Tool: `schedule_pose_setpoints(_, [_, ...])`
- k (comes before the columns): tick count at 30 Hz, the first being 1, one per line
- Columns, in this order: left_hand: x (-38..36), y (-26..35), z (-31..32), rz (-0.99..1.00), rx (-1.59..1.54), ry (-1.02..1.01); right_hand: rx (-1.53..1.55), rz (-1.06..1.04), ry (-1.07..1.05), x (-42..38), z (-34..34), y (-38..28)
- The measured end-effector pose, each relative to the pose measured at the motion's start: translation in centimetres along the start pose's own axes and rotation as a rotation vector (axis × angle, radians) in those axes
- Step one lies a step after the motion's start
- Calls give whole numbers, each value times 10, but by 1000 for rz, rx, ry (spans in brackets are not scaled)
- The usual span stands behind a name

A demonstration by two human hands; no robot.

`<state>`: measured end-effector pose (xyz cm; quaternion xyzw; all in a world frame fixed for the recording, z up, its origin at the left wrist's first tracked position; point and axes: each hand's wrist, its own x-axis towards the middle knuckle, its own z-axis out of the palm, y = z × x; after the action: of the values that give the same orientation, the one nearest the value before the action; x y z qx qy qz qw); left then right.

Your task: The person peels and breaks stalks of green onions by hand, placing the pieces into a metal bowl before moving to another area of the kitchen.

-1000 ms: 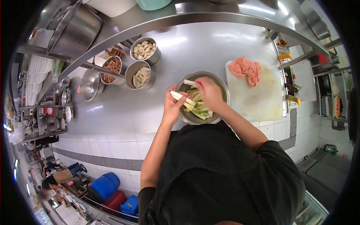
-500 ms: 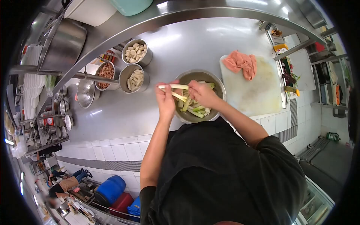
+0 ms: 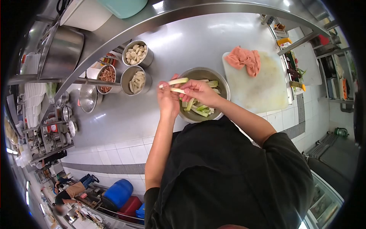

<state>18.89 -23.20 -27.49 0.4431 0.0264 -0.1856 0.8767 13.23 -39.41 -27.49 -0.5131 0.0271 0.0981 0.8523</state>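
Observation:
My left hand (image 3: 168, 100) is closed on pale green-white vegetable stalks (image 3: 178, 81) at the left rim of a metal bowl (image 3: 225, 82). One stalk's right end sticks out free. My right hand (image 3: 203, 92) pinches the right end of a lower stalk (image 3: 177, 90), so this piece spans both hands. More cut stalks (image 3: 199, 108), white to light green, lie in the bowl under my hands; my right hand hides part of them.
Left of the bowl stand metal pots with pale chunks (image 3: 136, 54), white strips (image 3: 137, 82) and diced pinkish-brown pieces (image 3: 107, 73). A perforated bowl (image 3: 88, 98) sits farther left. On the right, a cutting board (image 3: 267, 95) bears a pink cloth (image 3: 244, 61). A metal shelf edge (image 3: 183, 10) crosses above.
The upper stalk no longer reaches my right hand; its right end is now free. My right hand has shifted slightly down and left, onto the lower stalk.

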Motion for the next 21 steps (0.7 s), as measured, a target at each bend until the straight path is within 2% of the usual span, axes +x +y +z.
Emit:
schedule_pose_setpoints(2, [0,11,-19,94,-61,89,-12,0,-9,-3,-9,-2])
schedule_pose_setpoints(4, [-4,24,-53,128,-1,158,-1281,-374,-172,-6,-32,8])
schedule_pose_setpoints(6, [-6,16,-104,99,82,395,-1372,-412,-177,-6,-42,37])
schedule_pose_setpoints(7, [-7,6,-126,99,92,394,-1452,-457,-231,-1,-50,57])
schedule_pose_setpoints(8, [-5,-5,-148,34,280,497,-1533,-504,-287,5,-53,66])
schedule_pose_setpoints(9, [-3,-7,-154,-30,465,601,-1531,-511,-284,9,-52,62])
schedule_pose_setpoints(10, [-1,-10,-162,-28,468,602,-1571,-554,-261,11,-50,60])
schedule_pose_setpoints(12, [-3,-16,-167,-86,740,494,-1603,-587,-242,8,-47,52])
schedule_pose_setpoints(13, [9,-34,-212,-86,856,373,-1625,-530,-282,8,-48,47])
schedule_pose_setpoints(14, [5,-30,-207,-87,858,380,-1645,-474,-321,7,-50,45])
schedule_pose_setpoints(16, [0,-13,-175,-12,1054,261,-1633,-456,-345,6,-54,48])
schedule_pose_setpoints(17, [0,-8,-165,-7,1052,256,-1510,-323,-283,4,-56,47])
schedule_pose_setpoints(18, [-5,-4,-156,310,1421,240,-1383,-191,-222,1,-57,45])
schedule_pose_setpoints(19, [-11,1,-149,645,1771,217,-1385,-187,-223,-2,-56,45])
schedule_pose_setpoints(20, [-17,8,-126,643,1766,220,-1184,-109,-84,-4,-52,39])
schedule_pose_setpoints(21, [-25,15,-93,430,1462,19,-979,-36,49,-6,-48,32])
